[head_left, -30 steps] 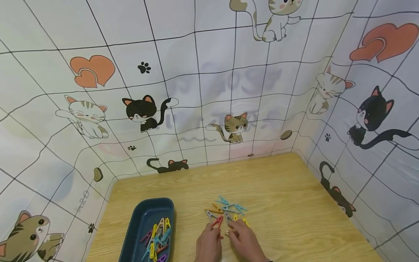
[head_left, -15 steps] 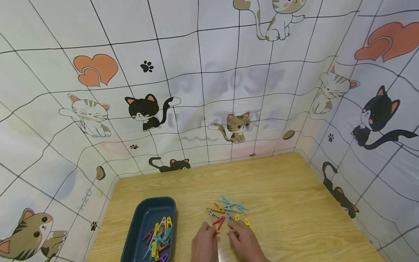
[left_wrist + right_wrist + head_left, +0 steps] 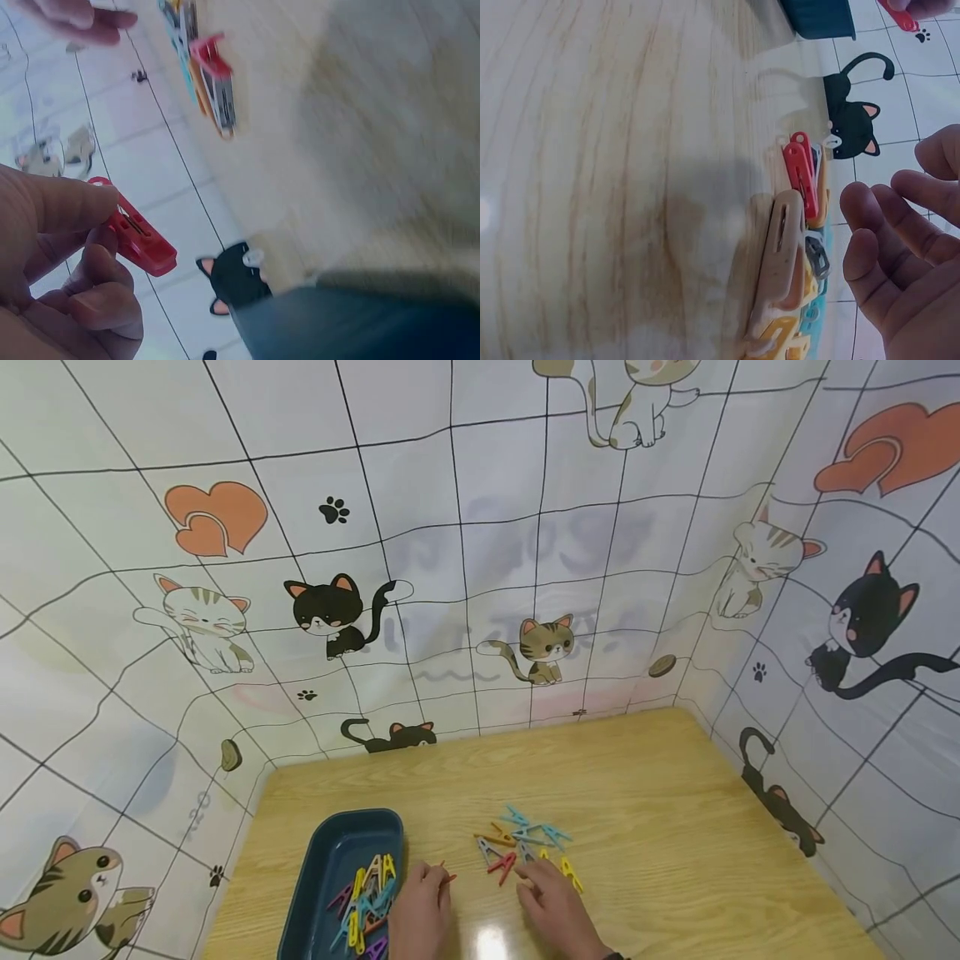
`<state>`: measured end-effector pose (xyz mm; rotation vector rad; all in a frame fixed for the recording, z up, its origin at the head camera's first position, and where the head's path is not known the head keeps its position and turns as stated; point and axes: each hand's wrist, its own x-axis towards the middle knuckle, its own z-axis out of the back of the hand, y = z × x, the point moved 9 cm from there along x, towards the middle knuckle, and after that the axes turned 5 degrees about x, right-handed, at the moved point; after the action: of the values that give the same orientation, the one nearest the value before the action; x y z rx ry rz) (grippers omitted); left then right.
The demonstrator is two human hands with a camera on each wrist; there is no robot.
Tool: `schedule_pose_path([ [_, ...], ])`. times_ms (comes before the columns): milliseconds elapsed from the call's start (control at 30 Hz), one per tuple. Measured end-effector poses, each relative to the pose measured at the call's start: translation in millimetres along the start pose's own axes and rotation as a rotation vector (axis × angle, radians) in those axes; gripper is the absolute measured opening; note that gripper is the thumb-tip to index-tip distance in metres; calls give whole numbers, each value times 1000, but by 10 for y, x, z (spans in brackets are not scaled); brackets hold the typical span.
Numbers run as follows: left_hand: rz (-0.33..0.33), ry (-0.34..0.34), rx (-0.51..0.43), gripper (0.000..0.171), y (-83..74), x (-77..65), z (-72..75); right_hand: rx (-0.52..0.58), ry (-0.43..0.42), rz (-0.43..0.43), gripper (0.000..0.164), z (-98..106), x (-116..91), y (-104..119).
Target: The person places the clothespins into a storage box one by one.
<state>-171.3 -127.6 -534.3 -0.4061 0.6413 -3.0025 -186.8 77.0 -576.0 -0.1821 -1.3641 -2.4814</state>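
My left hand (image 3: 422, 906) pinches a red clothespin (image 3: 142, 236) between thumb and fingers, just right of the dark blue tray (image 3: 318, 847). My right hand (image 3: 555, 906) stays by the loose clothespins, fingers slightly bent and nothing between them in the right wrist view. That pile includes a red clothespin (image 3: 502, 867), an orange one (image 3: 495, 837), several light blue ones, grey ones and a yellow one (image 3: 572, 875). Largely hidden by the right hand in the head view, a beige clothespin (image 3: 780, 255) shows in the right wrist view.
Inside the tray lie several mixed clothespins, among them a yellow one (image 3: 354, 931) and a purple one (image 3: 375, 949). The wooden table (image 3: 660, 810) is enclosed at the back and sides by white cat-print sheeting (image 3: 450, 552).
My left hand has taken the red clothespin from beside the pile and moved left with it, up to the tray's right side. The right hand has stayed near the pile.
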Motion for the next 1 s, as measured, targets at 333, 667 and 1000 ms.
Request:
schedule_pose_path([
  [333, 135, -83, 29, 11, 338, 47, 307, 79, 21, 135, 22, -125, 39, 213],
  [667, 215, -115, 105, 7, 792, 18, 494, 132, 64, 196, 17, -311, 28, 416],
  [1000, 361, 83, 179, 5, 1155, 21, 361, 140, 160, 162, 20, -489, 51, 488],
])
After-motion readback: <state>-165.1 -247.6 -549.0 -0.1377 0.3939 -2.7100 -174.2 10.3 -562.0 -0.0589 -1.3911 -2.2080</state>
